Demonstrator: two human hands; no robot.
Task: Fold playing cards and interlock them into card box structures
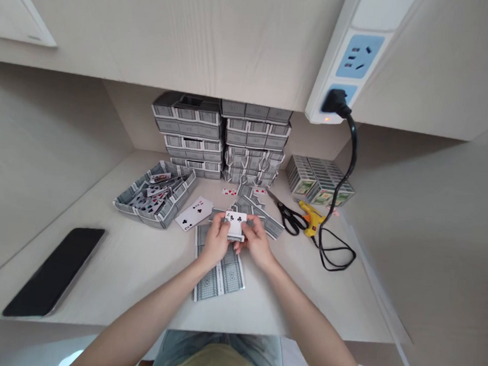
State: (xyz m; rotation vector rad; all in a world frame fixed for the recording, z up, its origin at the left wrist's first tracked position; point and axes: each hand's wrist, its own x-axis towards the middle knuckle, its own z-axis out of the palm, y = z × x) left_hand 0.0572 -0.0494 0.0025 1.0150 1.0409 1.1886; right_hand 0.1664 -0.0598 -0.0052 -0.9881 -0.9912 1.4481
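Observation:
Between my two hands is a playing card (pixel 235 221), a four of clubs, face up with a patterned grey edge showing below it. My left hand (pixel 217 239) grips its left side, thumb on top. On its right side my right hand (pixel 257 242) pinches it the same way. Under my hands lies a flat panel of joined grey-backed cards (pixel 223 275). Loose grey-backed cards (pixel 262 213) are scattered just behind my hands. To the left, a few face-up cards (pixel 195 213) lie, a two of clubs among them.
A tray made of cards (pixel 157 198) holds loose cards at left. Stacked card-built boxes (pixel 196 122) stand at the back. Scissors (pixel 292 217), a yellow glue gun (pixel 311 217) with a black cord and card packs (pixel 321 178) are at right. A phone (pixel 54 272) lies front left.

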